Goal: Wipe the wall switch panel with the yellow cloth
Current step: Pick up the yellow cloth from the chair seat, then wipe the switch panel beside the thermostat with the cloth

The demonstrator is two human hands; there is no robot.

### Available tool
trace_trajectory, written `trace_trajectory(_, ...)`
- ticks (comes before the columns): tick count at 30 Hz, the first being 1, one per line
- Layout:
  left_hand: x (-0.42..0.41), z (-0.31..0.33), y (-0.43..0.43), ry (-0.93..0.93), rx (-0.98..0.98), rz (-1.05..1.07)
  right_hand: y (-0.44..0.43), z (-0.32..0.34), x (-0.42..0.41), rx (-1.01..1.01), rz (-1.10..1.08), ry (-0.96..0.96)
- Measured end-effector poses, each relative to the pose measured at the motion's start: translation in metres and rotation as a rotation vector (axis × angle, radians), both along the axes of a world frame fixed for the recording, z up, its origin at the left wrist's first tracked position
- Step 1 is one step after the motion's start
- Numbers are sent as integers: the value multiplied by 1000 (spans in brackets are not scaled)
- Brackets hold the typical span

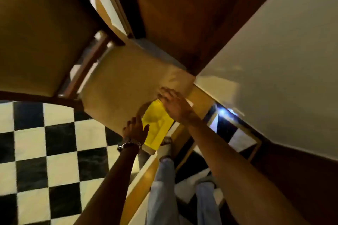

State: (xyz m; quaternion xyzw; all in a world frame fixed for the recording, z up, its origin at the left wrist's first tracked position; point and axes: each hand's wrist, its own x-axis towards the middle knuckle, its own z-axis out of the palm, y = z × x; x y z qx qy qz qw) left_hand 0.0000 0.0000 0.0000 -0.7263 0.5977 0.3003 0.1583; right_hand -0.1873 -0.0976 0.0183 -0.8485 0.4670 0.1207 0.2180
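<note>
The yellow cloth (157, 126) lies flat on the front edge of a beige cushioned chair seat (120, 82). My left hand (135, 129), with a watch on its wrist, rests palm down on the seat at the cloth's left side, its thumb lying over the cloth. Spread flat, my right hand (173, 105) covers the cloth's far right corner, with the fingers reaching past it onto the cushion. Neither hand has the cloth lifted. No wall switch panel is in view.
A second chair's padded seat (36, 33) fills the upper left. A dark wooden door (182, 14) and a white wall (274, 60) stand to the right. The floor is black and white checkered tile (54, 142). My legs in light trousers (161, 188) are below.
</note>
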Motion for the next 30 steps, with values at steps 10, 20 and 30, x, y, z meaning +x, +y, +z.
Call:
trace_trajectory(10,-4,-56,5,210,108,135,11,-44,14,34,133,74)
trace_trajectory(20,-152,136,-88,797,1,-6,64,172,-221,57,-929,-555)
trace_trajectory(30,-408,430,-82,1303,-790,-344,154,419,-401,-1323,-1315,-711)
